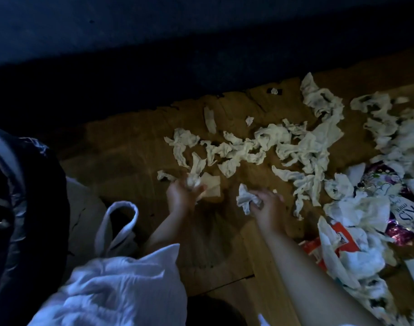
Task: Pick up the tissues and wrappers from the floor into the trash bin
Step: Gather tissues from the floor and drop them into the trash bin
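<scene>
Floor (121,156): brown wood boards, dimly lit, dark blue wall or furniture along the far edge. Tissues (260,144): crumpled, cream-white, strewn across the middle and right of the floor. Wrappers (403,215): purple-and-white and red-and-white, in a heap with more tissue at the right. Bin (17,196): black-lined, at the far left. White cloth bag (116,222): beside the bin. Left hand (182,196): clutching a wad of tissue. Right hand (268,203): gripping one crumpled tissue.
</scene>
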### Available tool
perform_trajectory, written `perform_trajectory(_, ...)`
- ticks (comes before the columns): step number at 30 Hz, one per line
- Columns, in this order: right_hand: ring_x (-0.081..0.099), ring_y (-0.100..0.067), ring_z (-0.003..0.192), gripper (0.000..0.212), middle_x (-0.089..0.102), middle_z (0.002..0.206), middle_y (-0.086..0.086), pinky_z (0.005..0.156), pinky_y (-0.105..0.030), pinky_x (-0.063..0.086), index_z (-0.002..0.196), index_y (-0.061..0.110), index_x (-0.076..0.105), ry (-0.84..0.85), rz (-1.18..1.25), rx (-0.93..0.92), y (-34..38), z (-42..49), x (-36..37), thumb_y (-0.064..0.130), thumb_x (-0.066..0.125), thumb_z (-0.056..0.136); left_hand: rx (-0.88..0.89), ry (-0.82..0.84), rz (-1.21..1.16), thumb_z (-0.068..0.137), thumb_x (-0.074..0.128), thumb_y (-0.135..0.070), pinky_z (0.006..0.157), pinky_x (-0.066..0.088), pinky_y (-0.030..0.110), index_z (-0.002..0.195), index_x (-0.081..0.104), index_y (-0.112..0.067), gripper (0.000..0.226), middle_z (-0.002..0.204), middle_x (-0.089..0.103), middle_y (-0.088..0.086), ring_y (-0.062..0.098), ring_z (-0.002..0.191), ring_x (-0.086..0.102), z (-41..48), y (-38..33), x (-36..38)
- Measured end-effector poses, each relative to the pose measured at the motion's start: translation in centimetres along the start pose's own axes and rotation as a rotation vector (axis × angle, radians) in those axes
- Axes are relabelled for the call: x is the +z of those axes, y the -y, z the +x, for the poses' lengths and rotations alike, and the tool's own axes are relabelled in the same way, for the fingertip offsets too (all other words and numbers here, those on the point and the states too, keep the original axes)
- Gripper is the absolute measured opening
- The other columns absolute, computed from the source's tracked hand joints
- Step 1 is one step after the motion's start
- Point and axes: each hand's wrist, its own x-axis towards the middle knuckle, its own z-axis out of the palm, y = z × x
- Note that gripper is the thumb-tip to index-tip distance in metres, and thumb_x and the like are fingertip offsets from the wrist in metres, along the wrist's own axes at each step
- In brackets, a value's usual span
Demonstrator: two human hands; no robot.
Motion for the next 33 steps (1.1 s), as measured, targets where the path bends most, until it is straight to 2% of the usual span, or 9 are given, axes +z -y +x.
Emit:
perform_trajectory(2, 0.042, -0.026, 0.128, 0.034, 0.045, 0.139, -0.011, 0.099, -0.023, 0.036, 0.117, 0.015, 0.064, 0.033, -0.059, 0.025, -0.8, 0.2, -0.1, 0.009, 0.063, 0.084, -0.050, -0.049, -0.004, 0.056, 0.079, -0.055, 0.078, 0.054, 0.032, 0.107, 0.060, -0.023, 0.062, 0.116, 0.060, 0.005, 0.020, 0.102, 0.060, 1.0, 0.7, 0.0)
perform_trajectory(5, 0.048, -0.026, 0.122, 0.033, 0.045, 0.134, -0.015, 0.081, 0.004, 0.032, 0.116, 0.006, 0.064, 0.086, 0.006, 0.003, -1.1, 0.1, 0.2, 0.000, 0.061, 0.083, -0.067, -0.133, 0.085, 0.021, 0.062, -0.084, 0.094, 0.048, 0.049, 0.087, 0.056, -0.053, 0.073, 0.124, 0.057, 0.000, 0.024, 0.115, 0.056, 4.8, 4.6, 0.7)
perform_trajectory(11, 0.052, -0.016, 0.109, 0.031, 0.049, 0.126, -0.010, 0.067, -0.001, 0.036, 0.114, 0.010, 0.065, -0.015, 0.025, -0.181, 1.9, 1.5, -0.3, 0.004, 0.062, 0.083, -0.036, -0.053, -0.071, 0.080, 0.069, -0.012, 0.084, 0.054, 0.037, 0.094, 0.058, -0.025, 0.022, 0.094, 0.059, -0.006, 0.014, 0.092, 0.060, -0.1, 1.0, 0.4)
perform_trajectory(14, 0.040, -0.021, 0.129, 0.029, 0.032, 0.146, -0.010, 0.087, -0.009, 0.037, 0.110, 0.008, 0.066, -0.066, 0.010, -0.266, 4.6, 3.9, -0.8, 0.004, 0.064, 0.082, -0.027, -0.107, -0.080, 0.085, 0.064, -0.014, 0.083, 0.055, 0.041, 0.097, 0.060, -0.022, 0.015, 0.099, 0.061, 0.000, 0.021, 0.094, 0.061, -0.3, 1.1, 0.3)
perform_trajectory(18, 0.007, -0.023, 0.146, 0.037, 0.005, 0.159, 0.000, 0.105, -0.022, 0.029, 0.120, 0.007, 0.060, 0.166, -0.205, -0.192, 6.8, 7.6, -0.4, 0.009, 0.066, 0.083, -0.014, -0.101, -0.020, 0.083, 0.066, -0.013, 0.063, 0.051, 0.025, 0.108, 0.058, -0.015, 0.026, 0.096, 0.058, -0.003, 0.012, 0.083, 0.059, -0.7, 1.3, -0.1)
perform_trajectory(20, 0.024, -0.024, 0.142, 0.050, 0.021, 0.156, -0.005, 0.103, -0.024, 0.032, 0.130, 0.008, 0.050, 0.305, -0.218, -0.133, 7.0, 8.4, -0.1, 0.008, 0.065, 0.083, -0.023, -0.117, -0.038, 0.083, 0.066, -0.013, 0.065, 0.048, 0.023, 0.112, 0.058, -0.013, 0.030, 0.096, 0.057, -0.004, 0.011, 0.083, 0.058, -1.3, 1.1, -0.3)
perform_trajectory(24, 0.054, -0.027, 0.118, 0.032, 0.058, 0.128, -0.013, 0.092, -0.027, 0.043, 0.117, 0.004, 0.061, 0.314, -0.233, -0.101, 6.4, 6.0, 0.0, 0.008, 0.061, 0.085, -0.058, -0.196, -0.092, 0.080, 0.070, -0.017, 0.077, 0.053, 0.030, 0.118, 0.058, -0.007, 0.041, 0.104, 0.061, 0.002, 0.016, 0.090, 0.061, -2.8, 0.2, -0.9)
perform_trajectory(27, 0.059, -0.026, 0.111, 0.028, 0.064, 0.119, -0.014, 0.081, -0.021, 0.041, 0.111, 0.002, 0.064, 0.268, -0.132, -0.027, 5.6, 2.8, -0.6, 0.005, 0.062, 0.084, -0.064, -0.201, -0.103, 0.077, 0.073, -0.022, 0.074, 0.058, 0.035, 0.113, 0.063, -0.009, 0.040, 0.109, 0.066, 0.007, 0.018, 0.090, 0.066, -4.5, -0.5, -1.2)
perform_trajectory(33, 0.058, -0.033, 0.111, 0.029, 0.059, 0.120, -0.020, 0.084, -0.023, 0.043, 0.112, -0.005, 0.063, 0.099, 0.240, 0.139, 7.1, -1.8, -5.1, -0.005, 0.059, 0.084, 0.009, -0.148, -0.130, 0.078, 0.072, -0.018, 0.050, 0.048, 0.018, 0.107, 0.064, -0.008, 0.031, 0.096, 0.066, 0.006, 0.008, 0.069, 0.062, -9.5, -3.9, -2.2)
